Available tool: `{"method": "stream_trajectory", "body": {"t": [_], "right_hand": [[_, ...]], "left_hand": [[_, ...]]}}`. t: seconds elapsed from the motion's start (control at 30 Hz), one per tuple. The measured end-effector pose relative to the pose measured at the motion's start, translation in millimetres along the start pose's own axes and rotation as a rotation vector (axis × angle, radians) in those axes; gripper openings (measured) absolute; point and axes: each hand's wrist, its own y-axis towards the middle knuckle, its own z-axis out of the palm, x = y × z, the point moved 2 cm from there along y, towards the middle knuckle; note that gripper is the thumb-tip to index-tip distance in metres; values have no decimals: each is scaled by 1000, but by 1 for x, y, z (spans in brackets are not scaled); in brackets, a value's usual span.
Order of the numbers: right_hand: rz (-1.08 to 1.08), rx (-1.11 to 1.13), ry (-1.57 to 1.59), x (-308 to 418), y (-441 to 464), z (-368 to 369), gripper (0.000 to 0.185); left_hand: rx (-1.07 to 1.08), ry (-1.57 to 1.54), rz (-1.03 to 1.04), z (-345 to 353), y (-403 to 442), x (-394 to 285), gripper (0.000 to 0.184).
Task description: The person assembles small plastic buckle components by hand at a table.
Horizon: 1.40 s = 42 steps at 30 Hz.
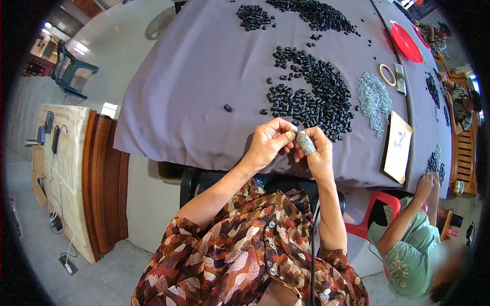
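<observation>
My left hand [270, 142] and my right hand [317, 153] meet at the near edge of the cloth-covered table, fingertips almost touching. Thumb and index finger of my left hand are pinched together. My right hand is closed too, with a grey wrapping [306, 144] around one finger. Whatever sits between the fingertips is too small and covered to make out. Just beyond them spreads a large pile of small black cylindrical parts [326, 94]. A single black part [228, 108] lies apart to the left.
Right of the pile are a heap of small silvery metal pieces [374, 99], a tape roll [387, 75] and a pale board [398, 148]. A red tray [407, 42] lies farther back. On the right, a person in green [408, 255] works at the table. A wooden cabinet [104, 183] stands left.
</observation>
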Motion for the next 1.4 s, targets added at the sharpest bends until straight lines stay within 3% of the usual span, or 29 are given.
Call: {"method": "stream_trajectory", "body": {"t": [0.23, 0.53, 0.93, 1.03, 1.17, 1.33, 1.4], "right_hand": [[25, 57, 199, -6, 0, -2, 9], [61, 146, -5, 1, -1, -11, 14], [31, 178, 213, -9, 2, -5, 18], [-18, 170, 249, -5, -1, -1, 13], [-45, 163, 97, -4, -6, 2, 25], [-266, 110, -167, -10, -2, -5, 24], [-216, 110, -49, -9, -3, -2, 20]], "left_hand": [[74, 56, -1, -4, -1, -3, 4], [116, 176, 47, 1, -6, -7, 3], [105, 4, -50, 0, -4, -5, 5], [119, -72, -62, 2, -2, -6, 16], [144, -78, -76, -2, -1, -7, 22], [203, -71, -144, -3, 0, -10, 21], [220, -22, -156, -1, 0, -11, 21]]}}
